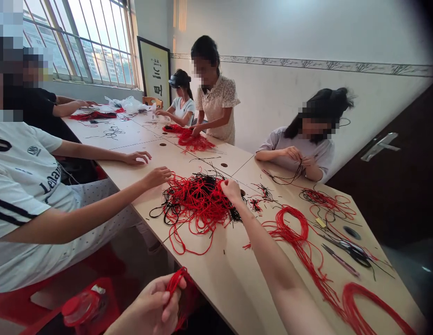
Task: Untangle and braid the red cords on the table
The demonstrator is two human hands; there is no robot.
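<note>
In the lower middle, my left hand point(156, 300) is closed around a looped bundle of red cords point(177, 281), held off the table's near edge; the strands hang below the fingers. My right hand point(232, 190) reaches over the table to the right side of a tangled pile of red and black cords point(198, 200). Its fingers are curled together at the pile's edge, and what lies between them is hidden. Opposite, at the pile's left side, another person's hand point(158, 177) touches or nearly touches the cords.
Red cord bundles point(293, 228), scissors point(356, 251) and a pen-like tool point(340, 260) lie right. Short cord scraps point(260, 197) are scattered beside the pile. One person point(296, 153) works black cord; another stands over red cords point(193, 139). A red-lidded jar point(80, 307) stands lower left.
</note>
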